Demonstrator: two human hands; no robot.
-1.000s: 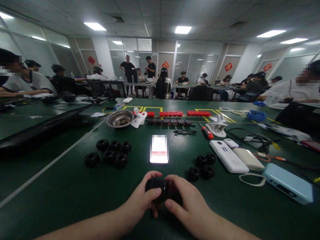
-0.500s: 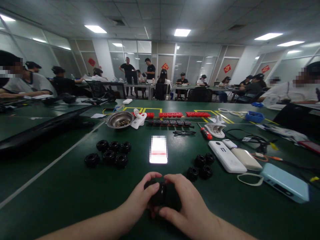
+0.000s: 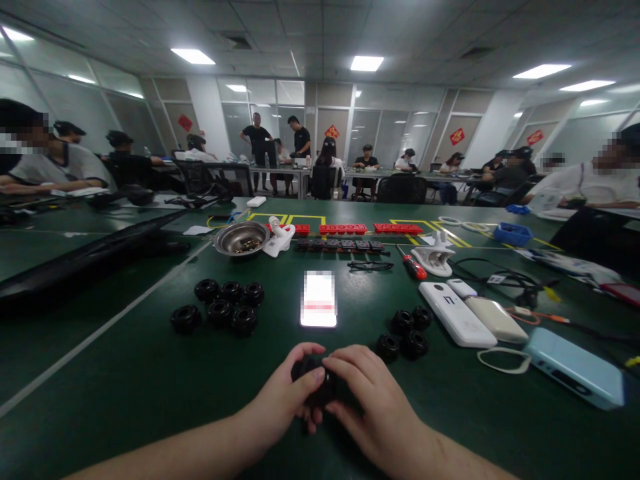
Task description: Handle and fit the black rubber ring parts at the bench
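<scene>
Close to me, just above the table, a glossy black round part [image 3: 327,388] is held between both hands. My left hand [image 3: 287,393] wraps around it from the left, thumb across its top and fingertips curling out underneath. My right hand [image 3: 377,393] closes on its right side, with fingers at the upper edge and the thumb lower down. Much of the part is covered by fingers. Similar black parts with central holes lie in a left group [image 3: 220,311] and a smaller right group [image 3: 415,343]. Beyond the hands lies a lit phone [image 3: 319,300], its screen partly blurred.
Farther back are a metal bowl [image 3: 241,241] with small brass-coloured pieces, red trays [image 3: 343,229], a dark strip of blocks [image 3: 341,246] and a red-black screwdriver [image 3: 414,266]. White power banks [image 3: 453,313] and a light-blue box [image 3: 575,367] line the right. Other people sit around.
My right hand has closed in on the black part; its fingertips and thumb now meet its right side, where a gap showed before. My left hand keeps its hold.
</scene>
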